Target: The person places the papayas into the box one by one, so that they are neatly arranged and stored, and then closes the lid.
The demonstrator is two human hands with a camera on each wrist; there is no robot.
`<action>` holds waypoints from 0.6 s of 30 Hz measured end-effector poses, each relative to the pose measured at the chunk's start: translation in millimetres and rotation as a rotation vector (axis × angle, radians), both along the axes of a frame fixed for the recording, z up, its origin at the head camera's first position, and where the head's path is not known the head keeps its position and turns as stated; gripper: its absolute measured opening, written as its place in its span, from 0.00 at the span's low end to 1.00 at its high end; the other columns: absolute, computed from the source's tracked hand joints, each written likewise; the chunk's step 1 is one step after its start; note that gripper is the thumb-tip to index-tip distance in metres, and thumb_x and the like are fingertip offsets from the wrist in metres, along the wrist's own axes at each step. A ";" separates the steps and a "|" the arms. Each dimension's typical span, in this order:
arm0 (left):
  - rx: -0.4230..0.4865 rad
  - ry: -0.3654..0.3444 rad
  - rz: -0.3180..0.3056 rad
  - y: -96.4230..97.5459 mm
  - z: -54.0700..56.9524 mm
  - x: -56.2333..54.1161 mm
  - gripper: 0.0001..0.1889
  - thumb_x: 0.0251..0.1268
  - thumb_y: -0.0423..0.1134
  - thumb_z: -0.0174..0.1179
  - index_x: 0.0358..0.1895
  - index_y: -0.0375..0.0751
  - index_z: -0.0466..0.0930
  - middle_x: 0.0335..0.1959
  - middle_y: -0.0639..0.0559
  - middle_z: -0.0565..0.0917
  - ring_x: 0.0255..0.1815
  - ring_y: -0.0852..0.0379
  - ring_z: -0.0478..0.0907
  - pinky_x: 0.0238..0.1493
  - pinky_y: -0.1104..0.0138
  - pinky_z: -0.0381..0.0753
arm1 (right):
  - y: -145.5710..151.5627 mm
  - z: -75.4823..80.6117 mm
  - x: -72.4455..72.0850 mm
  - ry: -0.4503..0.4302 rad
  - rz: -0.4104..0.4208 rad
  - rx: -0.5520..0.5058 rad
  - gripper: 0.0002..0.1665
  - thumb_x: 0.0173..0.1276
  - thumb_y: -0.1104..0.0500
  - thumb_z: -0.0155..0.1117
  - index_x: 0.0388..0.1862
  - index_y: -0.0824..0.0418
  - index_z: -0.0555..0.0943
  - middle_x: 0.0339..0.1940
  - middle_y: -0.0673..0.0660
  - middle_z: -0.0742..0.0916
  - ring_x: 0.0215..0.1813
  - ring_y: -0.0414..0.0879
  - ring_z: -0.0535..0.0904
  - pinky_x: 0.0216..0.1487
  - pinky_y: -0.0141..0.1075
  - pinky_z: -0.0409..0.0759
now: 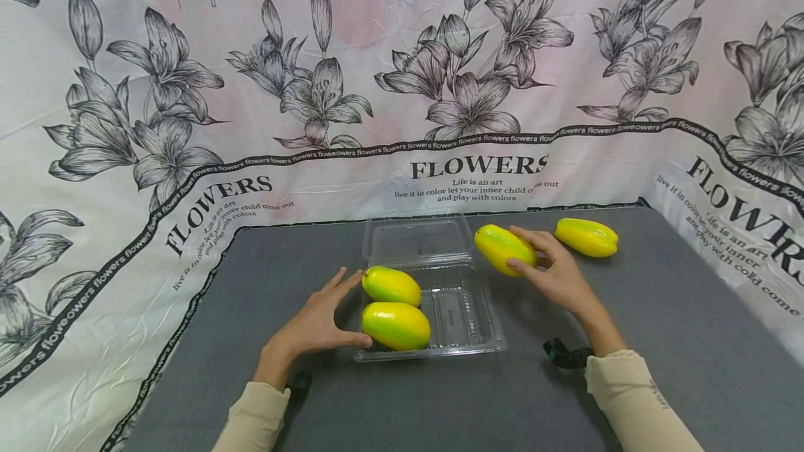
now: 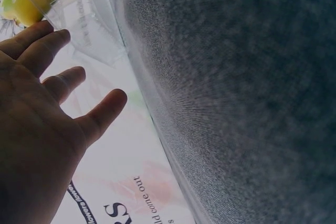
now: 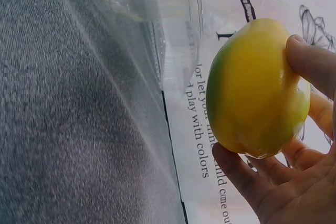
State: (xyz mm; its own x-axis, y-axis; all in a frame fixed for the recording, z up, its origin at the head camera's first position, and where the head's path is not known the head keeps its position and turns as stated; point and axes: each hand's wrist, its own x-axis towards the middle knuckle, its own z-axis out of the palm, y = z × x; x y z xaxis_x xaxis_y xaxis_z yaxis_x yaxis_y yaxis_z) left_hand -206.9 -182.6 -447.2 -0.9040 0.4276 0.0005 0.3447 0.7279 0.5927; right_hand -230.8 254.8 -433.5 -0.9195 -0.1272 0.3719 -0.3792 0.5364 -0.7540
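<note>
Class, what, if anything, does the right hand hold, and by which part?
The right hand holds a fruit, gripped at its right end in the head view, thumb and fingers on opposite sides.

Glossy fruit (image 1: 499,248); shiny plastic box (image 1: 453,307); matt tabletop (image 1: 465,407).

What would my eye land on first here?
Probably the bright yellow-green fruit in the right hand, beside the open clear plastic container. Two similar fruits lie in the container's left half, by the left hand; a fourth rests on the gray table, farther right. Behind hangs a floral cloth lettered FLOWERS.
</note>
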 end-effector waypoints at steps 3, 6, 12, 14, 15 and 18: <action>-0.003 0.003 0.000 -0.2 -0.2 -0.1 0.61 0.44 0.66 0.77 0.83 0.64 0.51 0.85 0.42 0.48 0.84 0.34 0.46 0.69 0.22 0.50 | -2.3 0.0 0.0 0.001 0.013 -0.008 0.35 0.70 0.57 0.71 0.74 0.54 0.74 0.64 0.59 0.79 0.55 0.33 0.73 0.52 0.19 0.74; -0.008 0.001 0.003 -0.3 -0.6 -0.2 0.61 0.44 0.67 0.77 0.83 0.63 0.51 0.85 0.42 0.47 0.84 0.32 0.46 0.68 0.22 0.51 | -4.7 -0.4 -0.1 0.004 0.026 -0.015 0.34 0.69 0.57 0.72 0.74 0.53 0.74 0.64 0.58 0.80 0.55 0.33 0.73 0.51 0.21 0.75; -0.012 -0.008 0.011 -0.2 -1.2 -0.2 0.61 0.43 0.68 0.76 0.83 0.63 0.52 0.85 0.42 0.47 0.83 0.29 0.47 0.67 0.21 0.53 | -8.9 0.2 0.1 0.004 0.048 -0.015 0.34 0.68 0.58 0.72 0.73 0.54 0.75 0.64 0.57 0.81 0.56 0.32 0.74 0.52 0.22 0.77; -0.013 -0.011 0.012 0.0 -1.2 -0.2 0.61 0.43 0.69 0.76 0.83 0.63 0.52 0.85 0.42 0.47 0.83 0.29 0.48 0.67 0.21 0.53 | -10.1 0.4 -0.2 0.008 0.054 -0.011 0.34 0.68 0.58 0.72 0.73 0.54 0.76 0.65 0.57 0.81 0.56 0.32 0.74 0.53 0.22 0.77; -0.013 -0.013 0.013 0.0 -1.1 -0.1 0.61 0.43 0.69 0.76 0.83 0.63 0.52 0.85 0.42 0.47 0.83 0.29 0.48 0.67 0.21 0.53 | -10.7 0.6 -0.1 0.010 0.056 -0.006 0.34 0.68 0.58 0.72 0.73 0.54 0.76 0.65 0.57 0.81 0.56 0.32 0.74 0.53 0.22 0.77; -0.011 -0.015 0.012 0.4 -0.5 0.1 0.61 0.43 0.69 0.75 0.83 0.63 0.52 0.85 0.42 0.47 0.83 0.29 0.48 0.67 0.21 0.53 | -12.2 0.5 0.0 0.026 0.059 0.006 0.34 0.68 0.58 0.73 0.72 0.55 0.76 0.65 0.58 0.81 0.56 0.31 0.74 0.53 0.24 0.77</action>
